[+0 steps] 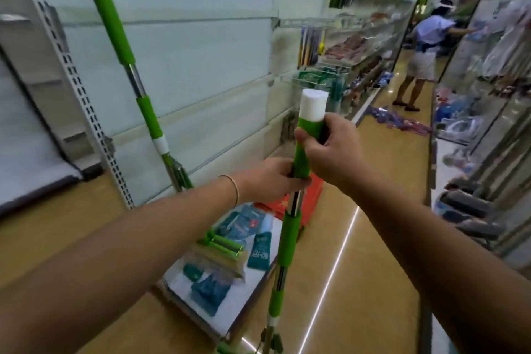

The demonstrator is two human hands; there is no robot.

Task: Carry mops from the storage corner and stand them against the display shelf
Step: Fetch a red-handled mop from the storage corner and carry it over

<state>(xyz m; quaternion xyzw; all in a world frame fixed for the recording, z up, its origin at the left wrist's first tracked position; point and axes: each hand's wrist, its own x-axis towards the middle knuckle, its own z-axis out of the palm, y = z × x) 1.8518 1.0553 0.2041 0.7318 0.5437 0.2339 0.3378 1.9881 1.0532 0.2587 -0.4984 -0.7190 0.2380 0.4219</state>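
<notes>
Both hands, left hand (270,178) below right hand (327,149), grip the near-upright mop (287,241); the display shelf (178,72) lies leftward.

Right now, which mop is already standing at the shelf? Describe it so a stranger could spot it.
Start at the pale display shelf along the aisle's left side. The leaning mop rests on its back panel, its head on the bottom ledge. Unlike the held mop, which both hands grip near its white cap, no hand touches it.
</notes>
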